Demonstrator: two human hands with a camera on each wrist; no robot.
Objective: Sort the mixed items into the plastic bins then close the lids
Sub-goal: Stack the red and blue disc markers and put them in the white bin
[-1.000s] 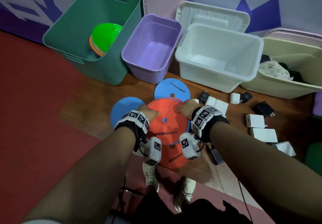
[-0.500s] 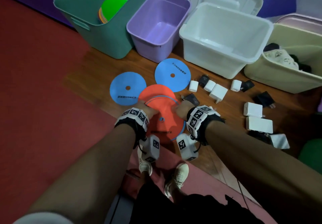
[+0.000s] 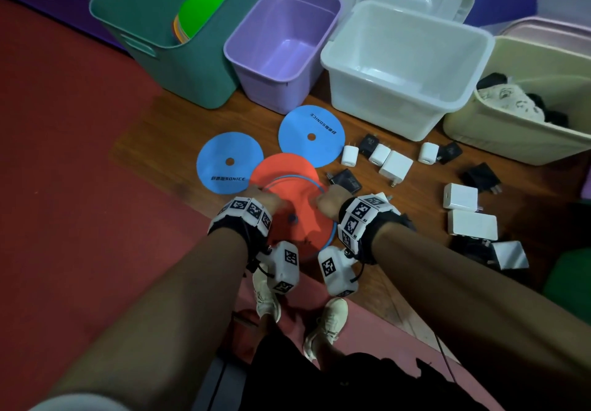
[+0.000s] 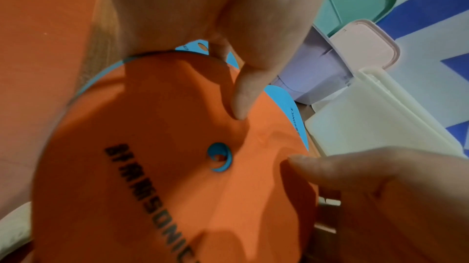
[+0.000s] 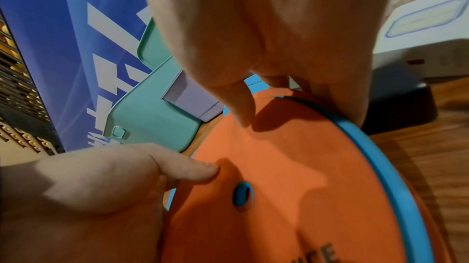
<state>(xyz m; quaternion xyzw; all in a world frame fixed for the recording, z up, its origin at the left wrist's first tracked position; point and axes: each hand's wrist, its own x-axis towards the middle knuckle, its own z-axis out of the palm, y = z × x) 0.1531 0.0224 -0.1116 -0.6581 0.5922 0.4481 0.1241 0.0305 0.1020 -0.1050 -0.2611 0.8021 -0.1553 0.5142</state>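
Both hands hold one stack of flat discs (image 3: 289,196), an orange one on top with a blue rim showing under it. My left hand (image 3: 260,198) grips the stack's left edge, thumb on top of the orange disc (image 4: 152,147). My right hand (image 3: 329,201) grips the right edge, thumb on the orange face (image 5: 291,167) and fingers under the blue rim (image 5: 380,157). Two blue discs (image 3: 228,162) (image 3: 311,135) lie on the wooden floor just beyond. The green bin (image 3: 166,46) at the back left holds green and orange discs (image 3: 198,14).
An empty purple bin (image 3: 281,36) and white bin (image 3: 406,58) stand in the back row, lids leaning behind. A cream bin (image 3: 518,142) at right holds clothing. Several white chargers (image 3: 395,166) and black chargers (image 3: 343,180) lie scattered to the right. My shoes (image 3: 267,295) stand below.
The stack has come toward me in both hands, off the two blue discs it overlapped, which now lie fully uncovered. Both grips are unchanged.
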